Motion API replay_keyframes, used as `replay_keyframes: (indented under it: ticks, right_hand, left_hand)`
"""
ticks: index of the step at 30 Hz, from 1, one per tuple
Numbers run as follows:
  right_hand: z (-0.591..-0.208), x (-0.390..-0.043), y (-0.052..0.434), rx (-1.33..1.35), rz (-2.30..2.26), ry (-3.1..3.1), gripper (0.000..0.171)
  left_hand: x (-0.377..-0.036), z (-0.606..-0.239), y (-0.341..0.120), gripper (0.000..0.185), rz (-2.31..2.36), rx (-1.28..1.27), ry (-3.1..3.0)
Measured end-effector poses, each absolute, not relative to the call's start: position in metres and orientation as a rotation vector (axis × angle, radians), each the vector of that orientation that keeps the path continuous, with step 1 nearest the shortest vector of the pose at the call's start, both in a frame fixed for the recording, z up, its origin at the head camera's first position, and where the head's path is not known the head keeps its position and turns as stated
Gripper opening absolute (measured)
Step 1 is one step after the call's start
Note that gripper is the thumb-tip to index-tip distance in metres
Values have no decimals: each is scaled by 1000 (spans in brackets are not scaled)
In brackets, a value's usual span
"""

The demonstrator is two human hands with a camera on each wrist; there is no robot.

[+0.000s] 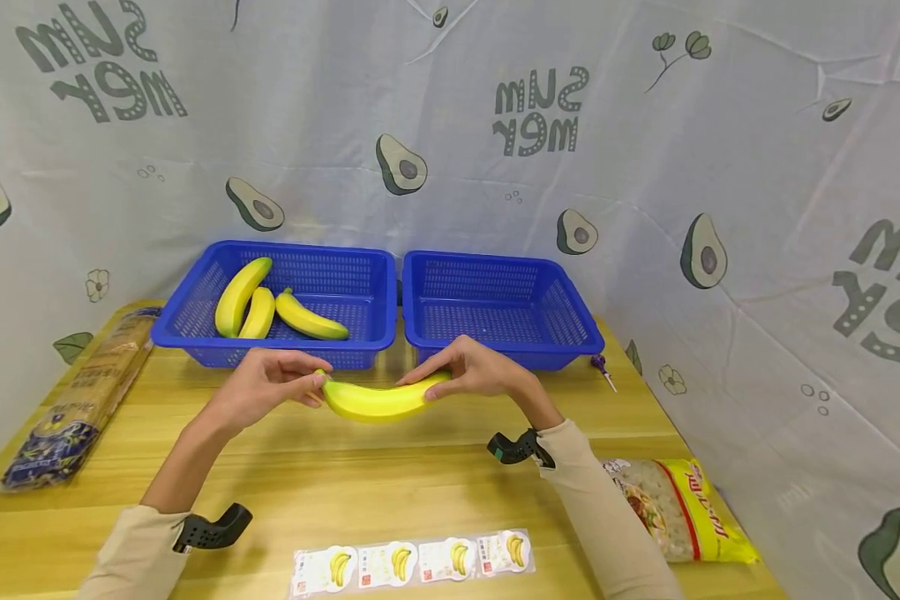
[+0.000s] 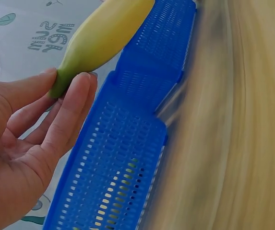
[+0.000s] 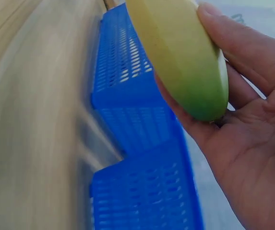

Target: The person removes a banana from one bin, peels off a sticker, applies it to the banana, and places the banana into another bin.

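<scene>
A yellow banana (image 1: 378, 402) with greenish ends is held level between both hands, in front of the two blue baskets. My left hand (image 1: 273, 385) pinches its stem between thumb and fingers; the left wrist view shows the green stem of the banana (image 2: 103, 38) at the fingertips. At the other end my right hand (image 1: 474, 371) grips the blunt tip, thumb on one side and fingers on the other, as the banana (image 3: 183, 57) shows in the right wrist view. Several more bananas (image 1: 311, 318) lie in the left blue basket (image 1: 273, 342).
The right blue basket (image 1: 506, 348) stands beside the left one. A long noodle packet (image 1: 82, 392) lies at the left edge, a yellow-and-clear food bag (image 1: 675, 508) at the right. A lollipop (image 1: 602, 367) is by the right basket. Banana-printed cards (image 1: 412, 564) lie at the front.
</scene>
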State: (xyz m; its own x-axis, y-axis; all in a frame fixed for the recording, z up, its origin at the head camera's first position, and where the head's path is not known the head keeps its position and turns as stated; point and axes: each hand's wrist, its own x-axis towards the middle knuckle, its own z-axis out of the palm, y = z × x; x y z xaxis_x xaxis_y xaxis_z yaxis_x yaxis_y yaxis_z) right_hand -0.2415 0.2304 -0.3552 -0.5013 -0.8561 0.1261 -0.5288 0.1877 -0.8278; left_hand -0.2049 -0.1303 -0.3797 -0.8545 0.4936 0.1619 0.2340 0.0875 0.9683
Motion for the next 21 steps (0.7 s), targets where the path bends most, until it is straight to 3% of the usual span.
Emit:
replay_keyframes:
  ticks: [5, 12, 21]
  right_hand:
    - [-371, -238, 240, -1237, -1320, 2140, 28]
    - [-395, -234, 250, -1175, -1390, 2112, 40]
    - [-415, -230, 253, -1071, -1340, 2206, 40]
  left_hand:
    - [-209, -388, -126, 27, 1849, 698, 2110]
    - [-213, -404, -116, 30, 1835, 665, 2016]
    - [-216, -422, -109, 35, 1817, 625, 1949]
